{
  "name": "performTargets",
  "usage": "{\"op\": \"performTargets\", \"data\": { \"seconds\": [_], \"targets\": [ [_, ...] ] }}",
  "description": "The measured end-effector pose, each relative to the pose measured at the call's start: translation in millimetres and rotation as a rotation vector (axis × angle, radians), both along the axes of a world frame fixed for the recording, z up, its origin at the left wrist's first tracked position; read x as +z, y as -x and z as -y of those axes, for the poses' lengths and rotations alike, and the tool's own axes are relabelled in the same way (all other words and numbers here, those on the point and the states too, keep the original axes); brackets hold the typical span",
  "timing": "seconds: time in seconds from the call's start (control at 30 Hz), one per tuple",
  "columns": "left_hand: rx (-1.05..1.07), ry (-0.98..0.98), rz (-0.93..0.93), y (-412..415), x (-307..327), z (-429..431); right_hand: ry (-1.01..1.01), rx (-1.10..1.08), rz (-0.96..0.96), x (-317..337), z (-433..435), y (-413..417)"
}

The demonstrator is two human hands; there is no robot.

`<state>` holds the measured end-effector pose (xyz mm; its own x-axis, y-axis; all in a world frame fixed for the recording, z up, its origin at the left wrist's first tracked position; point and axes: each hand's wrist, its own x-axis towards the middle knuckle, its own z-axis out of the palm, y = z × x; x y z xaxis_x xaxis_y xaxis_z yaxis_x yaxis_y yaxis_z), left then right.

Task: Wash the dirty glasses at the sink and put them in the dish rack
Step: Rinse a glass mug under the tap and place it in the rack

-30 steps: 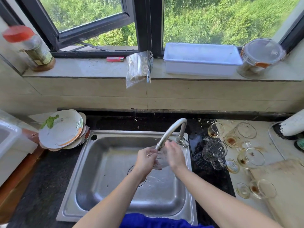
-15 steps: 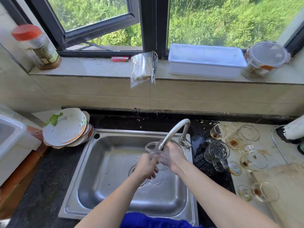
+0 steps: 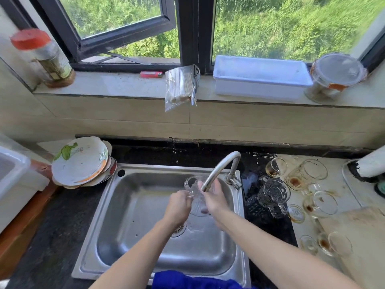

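Kitchen sink [image 3: 133, 205] under the window [image 3: 125, 17]: one glass [image 3: 194, 190] held at the tap [image 3: 218, 170].
Both hands curl round it, left hand [image 3: 178, 206] on its left side, right hand [image 3: 215, 200] on its right, under the spout. Its mouth points far and slightly left. More dirty glasses [image 3: 308, 174] wait right, nearer the right hand.

Open sink basin [image 3: 129, 205], crowded sides
Faucet [image 3: 219, 168] arches over the middle; plates [image 3: 81, 161] crowd left, glasses [image 3: 273, 192] right.
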<state>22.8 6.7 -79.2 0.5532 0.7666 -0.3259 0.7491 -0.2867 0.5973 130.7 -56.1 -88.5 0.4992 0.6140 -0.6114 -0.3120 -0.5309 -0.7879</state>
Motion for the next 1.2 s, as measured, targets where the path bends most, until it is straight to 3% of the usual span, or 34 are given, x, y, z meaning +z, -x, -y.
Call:
{"op": "performTargets", "data": {
  "seconds": [0.13, 0.27, 0.33, 0.4, 0.5, 0.63, 0.73, 0.83, 0.93, 1.07, 1.13, 1.2],
  "targets": [
    [-0.015, 0.189, 0.034, 0, 0, 8, 0.041, -0.086, -0.126, -6, 2, -28],
    [0.068, 0.713, 0.231, -3, 4, 7, -0.050, -0.156, 0.020, -5, 6, -39],
    [0.127, 0.871, 0.284, -8, 6, 7, -0.071, -0.217, 0.101, 0, 9, -44],
    [0.209, 0.802, 0.324, -15, 8, 12, -0.084, -0.139, 0.173, 6, 10, -43],
    [0.263, 0.463, 0.326, -27, 5, 13, -0.084, 0.013, 0.212, 8, 12, -41],
    [-0.070, 0.087, 0.025, -30, 8, 8, -0.019, 0.134, 0.196, 10, 16, -51],
    [-0.080, 0.201, 0.088, -33, 12, 4, 0.029, 0.191, 0.158, 15, 24, -56],
    [0.013, 0.382, 0.200, -31, 7, -2, 0.045, 0.164, -0.047, 22, 29, -60],
    [0.215, 0.628, 0.373, -23, 11, 0, 0.026, 0.019, -0.159, 22, 28, -59],
    [0.421, 1.096, 0.512, -5, 11, 7, -0.029, -0.234, -0.348, 14, 29, -52],
    [0.325, 1.038, 0.404, 2, 10, 13, -0.048, -0.269, -0.455, 10, 29, -48],
    [0.217, 0.800, 0.309, -1, 9, 21, -0.069, -0.252, -0.514, 10, 28, -44]
  ]
}}
